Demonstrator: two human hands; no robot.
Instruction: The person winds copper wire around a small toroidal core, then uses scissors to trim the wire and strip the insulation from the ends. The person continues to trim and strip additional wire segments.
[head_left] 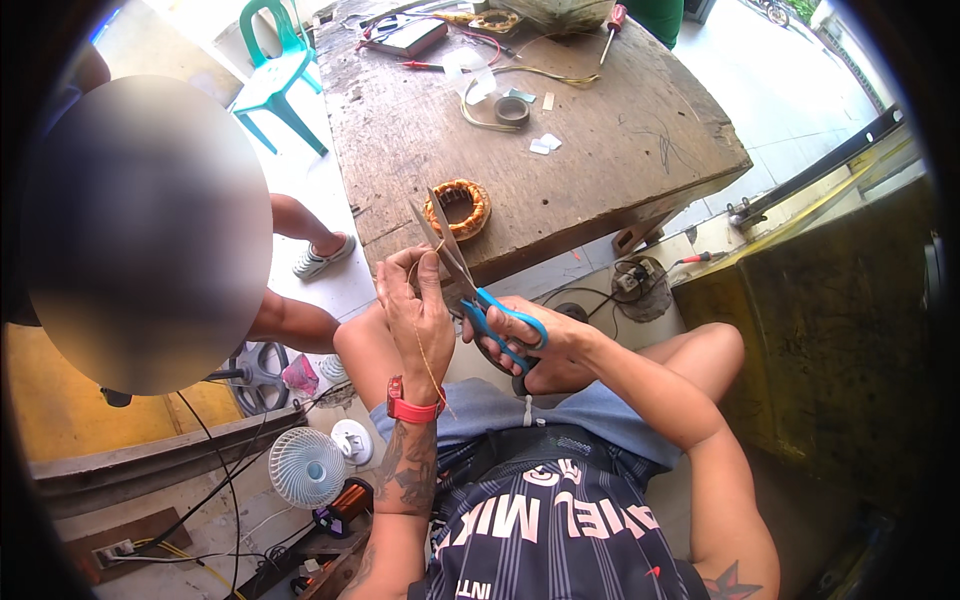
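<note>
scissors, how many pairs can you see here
1: the blue-handled scissors in the grip of the right hand, blades open beside the left hand, pointing toward the copper-wound ring. More could be hidden among the clutter at the wooden table's far end.

We are sitting before the table (pixel 590 190), holding the scissors (pixel 474 295) at its near edge. On it, the wound ring (pixel 482 211) is lying just beyond them, the tape roll (pixel 512 121) farther back, rightward. The fan (pixel 308 468) is standing to our left.
</note>
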